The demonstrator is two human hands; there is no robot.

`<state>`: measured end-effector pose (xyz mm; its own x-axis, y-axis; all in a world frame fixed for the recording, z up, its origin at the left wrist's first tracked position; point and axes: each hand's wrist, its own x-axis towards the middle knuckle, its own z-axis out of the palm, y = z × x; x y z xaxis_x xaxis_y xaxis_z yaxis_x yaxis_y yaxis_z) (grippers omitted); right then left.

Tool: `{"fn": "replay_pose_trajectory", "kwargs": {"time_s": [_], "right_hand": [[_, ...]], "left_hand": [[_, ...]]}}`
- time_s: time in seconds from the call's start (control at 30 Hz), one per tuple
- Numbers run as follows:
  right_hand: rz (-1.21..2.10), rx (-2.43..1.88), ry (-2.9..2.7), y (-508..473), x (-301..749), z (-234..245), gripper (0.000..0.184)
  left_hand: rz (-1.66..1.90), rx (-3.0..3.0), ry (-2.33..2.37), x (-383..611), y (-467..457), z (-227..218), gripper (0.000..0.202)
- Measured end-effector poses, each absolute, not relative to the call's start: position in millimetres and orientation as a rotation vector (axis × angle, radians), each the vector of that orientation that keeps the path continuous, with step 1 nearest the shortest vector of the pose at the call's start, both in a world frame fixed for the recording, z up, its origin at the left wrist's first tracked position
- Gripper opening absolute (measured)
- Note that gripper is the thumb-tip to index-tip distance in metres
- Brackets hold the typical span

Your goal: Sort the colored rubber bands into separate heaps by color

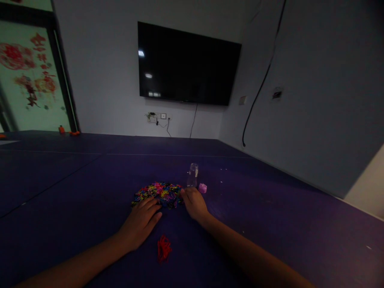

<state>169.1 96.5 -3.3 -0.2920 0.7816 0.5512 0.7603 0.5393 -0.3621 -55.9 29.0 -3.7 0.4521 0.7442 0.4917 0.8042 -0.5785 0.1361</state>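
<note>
A flat pile of small multicoloured rubber bands (162, 191) lies on the dark purple table (99, 192). My left hand (143, 220) rests at the pile's near left edge, fingers stretched out over the bands. At the right edge of the pile is my right hand (194, 203), its fingers curled and pressed together; whatever they hold, if anything, is hidden. Just behind that hand a clear bottle (193, 175) stands upright without a cap. A small pink-purple object (203, 188) sits to its right. Closer to me, between my forearms, is a separate bunch of red bands (163, 249).
A large black television (189, 64) hangs on the far wall above sockets (159, 116) with cables. One dark cable (261, 86) runs down the right wall. Orange objects (70, 131) lie at the far left by a decorated glass door (33, 76). Tiny white scraps dot the table.
</note>
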Motion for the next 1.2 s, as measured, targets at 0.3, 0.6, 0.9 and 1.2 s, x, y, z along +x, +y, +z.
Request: {"fn": "replay_pose_trajectory", "kwargs": {"time_s": [0.3,0.6,0.9,1.2], "right_hand": [[0.065,-1.364,-2.022,90.8,168.3,2.4,0.048],[0.053,-1.435,-2.102,89.9,168.1,3.7,0.049],[0.0,-1.399,-2.175,91.6,166.4,2.7,0.04],[0.162,-1.291,-2.057,93.1,165.9,0.8,0.034]], "left_hand": [[-0.718,-2.508,-1.505,-55.6,29.3,-3.5,0.04],[-0.715,-2.589,-1.422,-55.0,29.5,-4.6,0.037],[-0.732,-2.603,-1.388,-54.8,28.8,-4.5,0.035],[-0.705,-2.599,-1.415,-53.9,29.3,-5.9,0.038]]}}
